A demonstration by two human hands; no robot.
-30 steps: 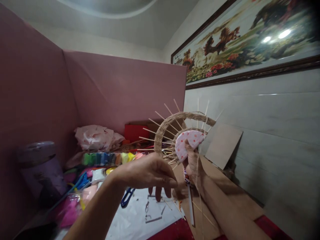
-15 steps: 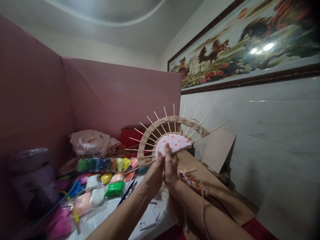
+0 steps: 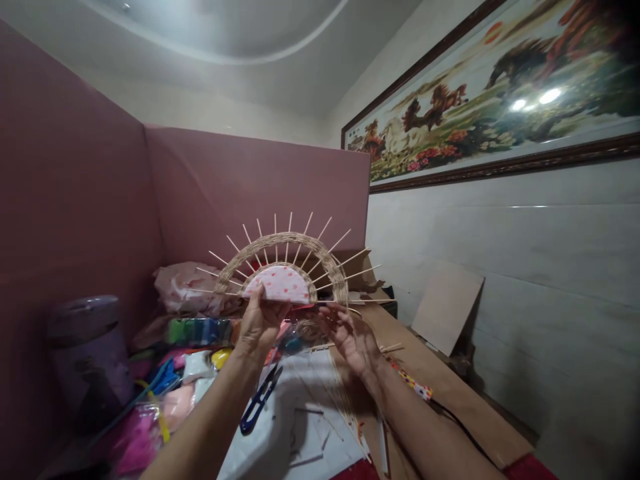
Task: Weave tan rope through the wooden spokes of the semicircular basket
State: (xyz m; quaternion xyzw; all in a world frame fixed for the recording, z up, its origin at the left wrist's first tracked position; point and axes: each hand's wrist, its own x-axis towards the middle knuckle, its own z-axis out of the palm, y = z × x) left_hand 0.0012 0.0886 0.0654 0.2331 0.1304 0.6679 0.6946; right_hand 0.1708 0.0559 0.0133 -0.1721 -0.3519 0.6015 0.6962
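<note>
A half-round woven fan piece (image 3: 285,257) is held upright in front of me. It has a pink dotted fabric centre (image 3: 283,285), a band of woven cord and several thin wooden sticks fanning outward. My left hand (image 3: 260,323) grips its lower left edge by the fabric. Just below its right end, my right hand (image 3: 353,337) has its palm up and fingers spread, touching loose cord and stick ends.
The table holds a row of coloured clay packs (image 3: 210,330), blue snips (image 3: 257,403), white paper (image 3: 300,420) and pink cloth (image 3: 185,287). A purple jar (image 3: 85,347) stands at left. Pink panels enclose the back; a cardboard sheet (image 3: 445,303) leans on the right wall.
The fan piece has moved left and turned level, its flat edge now horizontal. My left hand took over the hold; my right hand let go and opened beneath it.
</note>
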